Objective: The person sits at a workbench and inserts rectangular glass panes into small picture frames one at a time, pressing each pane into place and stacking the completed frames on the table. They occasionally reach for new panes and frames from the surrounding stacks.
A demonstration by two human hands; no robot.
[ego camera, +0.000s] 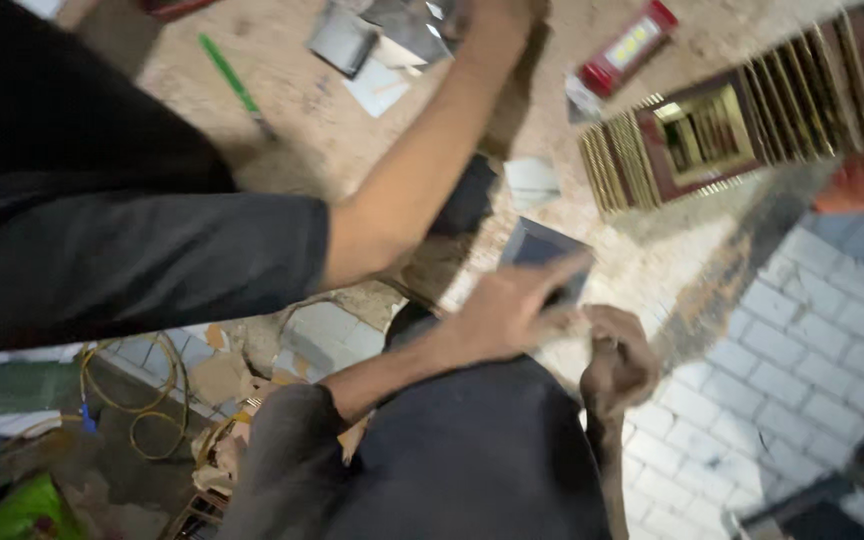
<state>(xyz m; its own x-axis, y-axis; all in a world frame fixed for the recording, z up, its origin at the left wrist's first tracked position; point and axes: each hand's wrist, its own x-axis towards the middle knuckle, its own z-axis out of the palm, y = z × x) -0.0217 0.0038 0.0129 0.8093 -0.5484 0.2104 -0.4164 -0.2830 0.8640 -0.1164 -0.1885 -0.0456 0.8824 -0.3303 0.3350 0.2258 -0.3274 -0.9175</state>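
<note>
So the left hand (512, 305) has its fingers spread flat on a small dark glass pane (542, 250); right hand (617, 360) curls just beside it, grip unclear.

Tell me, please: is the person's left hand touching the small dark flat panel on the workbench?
Touching. In the head view, the fingers of the left hand lie across the lower edge of the dark panel, with no gap visible. The right hand sits just below it.

Head-worn camera, single view.
Looks steeply down, tilted, close over the workbench (352, 140) edge and tiled floor (802, 370).
</note>
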